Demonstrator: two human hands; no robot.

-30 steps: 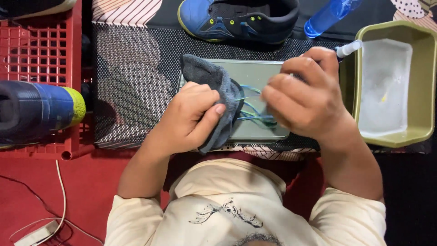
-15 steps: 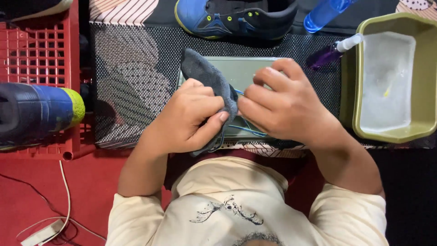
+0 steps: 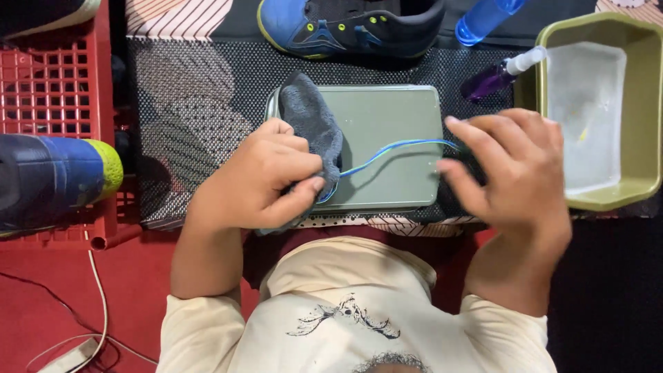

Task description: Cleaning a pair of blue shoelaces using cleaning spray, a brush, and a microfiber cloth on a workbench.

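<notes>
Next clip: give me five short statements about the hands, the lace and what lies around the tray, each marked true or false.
1. The left hand grips a grey cloth. True.
2. A blue shoelace runs across the green tray between the hands. True.
3. The right hand holds the spray bottle. False: the bottle lies apart, beyond the fingers.
4. The olive basin sits by the left hand. False: it sits beside the right hand.
5. A blue shoe lies beyond the tray. True.
</notes>
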